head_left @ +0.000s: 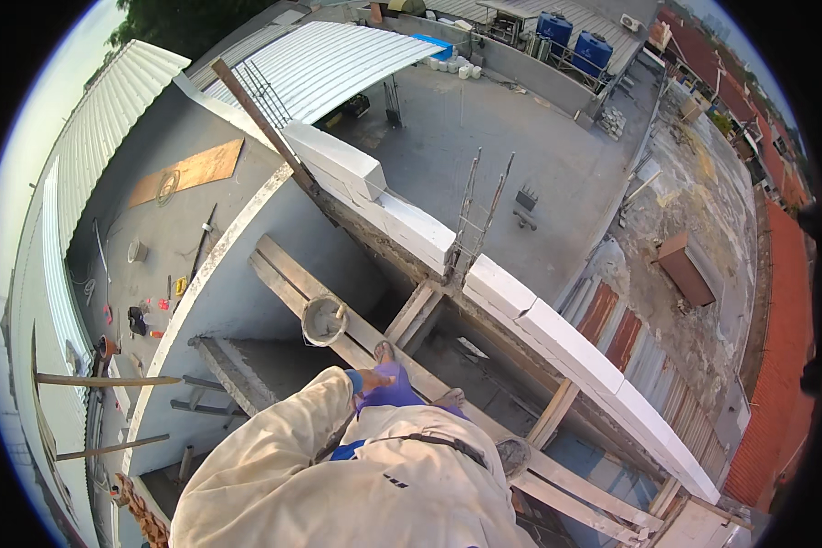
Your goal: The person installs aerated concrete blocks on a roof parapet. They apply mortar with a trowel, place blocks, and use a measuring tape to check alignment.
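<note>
My left hand (371,379) comes out of a cream sleeve with a blue cuff and is at my purple trouser leg (395,391). Its fingers are too small to make out. My right hand is out of sight. My bare feet stand on wooden planks (288,274) laid across a gap. Beyond my left hand, a round bucket (322,321) of grey mortar sits on the planks, with what looks like a tool handle at its rim. A second round container (512,454) is partly hidden beside my right side. White blocks (557,331) form a low wall ahead.
Deep openings drop away beside the planks, crossed by timber beams (552,413). Upright steel bars (470,215) rise between the block rows. A wooden post (263,123) leans at the wall's left. A plywood sheet (187,173) and scattered tools lie on the left roof.
</note>
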Action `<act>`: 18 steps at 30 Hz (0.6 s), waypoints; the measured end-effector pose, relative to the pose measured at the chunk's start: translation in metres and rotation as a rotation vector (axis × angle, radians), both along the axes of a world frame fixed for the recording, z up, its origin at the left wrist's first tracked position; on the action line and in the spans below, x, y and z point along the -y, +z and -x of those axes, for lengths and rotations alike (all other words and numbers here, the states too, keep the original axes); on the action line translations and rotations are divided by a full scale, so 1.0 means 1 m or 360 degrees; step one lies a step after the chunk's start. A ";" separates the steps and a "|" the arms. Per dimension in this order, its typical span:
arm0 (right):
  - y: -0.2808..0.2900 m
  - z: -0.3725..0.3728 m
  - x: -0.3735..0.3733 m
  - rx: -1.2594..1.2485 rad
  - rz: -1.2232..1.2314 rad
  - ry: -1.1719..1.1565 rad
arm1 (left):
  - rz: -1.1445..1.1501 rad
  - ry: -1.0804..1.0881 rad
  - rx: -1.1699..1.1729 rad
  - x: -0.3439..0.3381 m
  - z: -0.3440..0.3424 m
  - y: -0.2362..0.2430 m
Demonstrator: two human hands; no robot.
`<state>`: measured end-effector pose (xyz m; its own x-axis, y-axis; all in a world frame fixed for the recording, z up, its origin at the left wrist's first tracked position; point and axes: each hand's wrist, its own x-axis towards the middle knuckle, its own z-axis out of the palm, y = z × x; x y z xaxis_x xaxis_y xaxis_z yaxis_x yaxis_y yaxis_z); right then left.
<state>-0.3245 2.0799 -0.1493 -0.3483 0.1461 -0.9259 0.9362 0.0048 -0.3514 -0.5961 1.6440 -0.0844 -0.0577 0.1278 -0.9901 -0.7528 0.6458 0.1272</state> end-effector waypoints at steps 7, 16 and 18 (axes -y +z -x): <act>0.035 0.117 -0.044 -0.0074 -0.0031 0.0579 | 0.0271 0.0642 0.0305 0.036 -0.147 -0.021; 0.073 0.197 -0.020 -0.0023 -0.0058 0.1097 | 0.0043 0.0850 -0.0344 0.054 -0.237 -0.099; 0.078 0.212 -0.014 -0.0011 -0.0068 0.1224 | 0.0113 0.0693 -0.0670 0.051 -0.247 -0.088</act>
